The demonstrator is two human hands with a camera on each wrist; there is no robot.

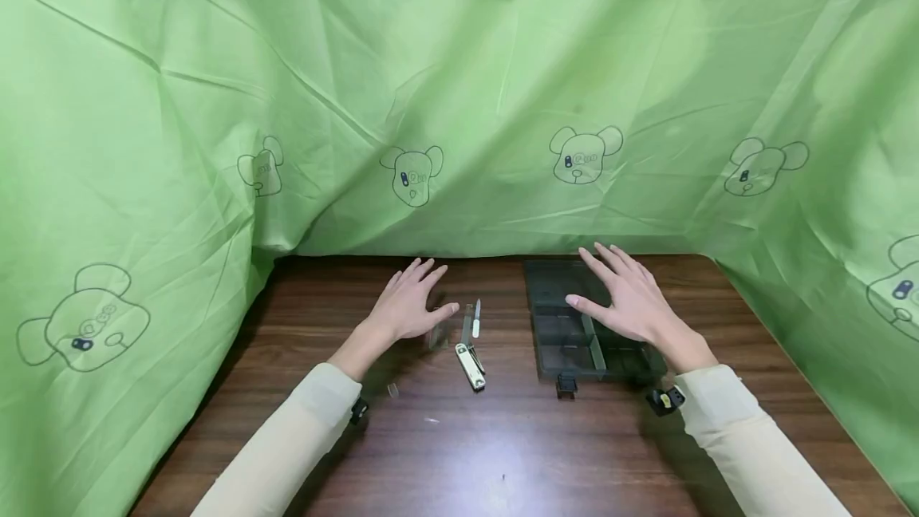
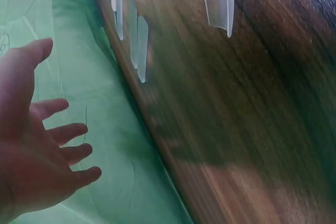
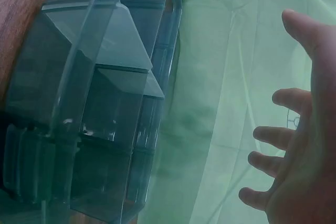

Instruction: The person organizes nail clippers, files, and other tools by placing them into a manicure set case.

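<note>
My left hand (image 1: 404, 308) hovers over the left part of the table, fingers spread, holding nothing. Under and beside it lie clear plastic pieces (image 2: 142, 51), partly hidden by the hand in the head view. Just right of that hand is a folding pocket tool (image 1: 470, 366) with pale handle sides and extended parts. A small slim piece (image 1: 477, 327), white at the near end with a pointed tip, lies next to it. My right hand (image 1: 635, 305) is also spread, with nothing in it, above a dark see-through compartment box (image 1: 562, 357). Inside the box stand pale dividers (image 3: 113, 35).
The brown wood-grain table (image 1: 546, 453) carries another small clear piece (image 1: 392, 390) near my left wrist. A black latch (image 1: 566, 388) juts from the box's near side. Green cloth (image 1: 488, 102) printed with bear faces hangs behind the table and along both sides.
</note>
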